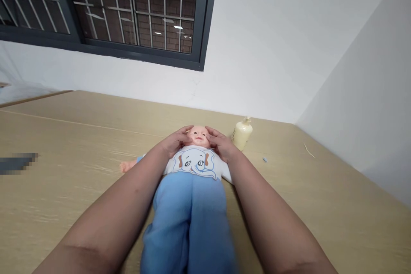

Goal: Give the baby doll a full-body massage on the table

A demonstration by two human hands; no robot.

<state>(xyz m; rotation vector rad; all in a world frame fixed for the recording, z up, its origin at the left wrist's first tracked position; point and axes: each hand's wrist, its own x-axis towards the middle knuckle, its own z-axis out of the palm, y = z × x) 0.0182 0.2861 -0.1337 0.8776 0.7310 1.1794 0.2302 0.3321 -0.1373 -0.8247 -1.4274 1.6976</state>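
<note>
Altogether one doll (192,167) and one bottle (242,133) are seen; the doll's head is cupped by the left hand (176,141) and right hand (221,144), fingers spread; white elephant top, blue trousers.

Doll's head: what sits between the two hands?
Head view: only the doll's head lies between them. The left hand cups one side and the right hand the other, fingers touching it. The lotion bottle stands outside, beyond the right hand.

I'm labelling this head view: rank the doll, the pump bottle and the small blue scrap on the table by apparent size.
1. Doll, largest, though nearest the camera.
2. Pump bottle.
3. Small blue scrap, smallest.
</note>
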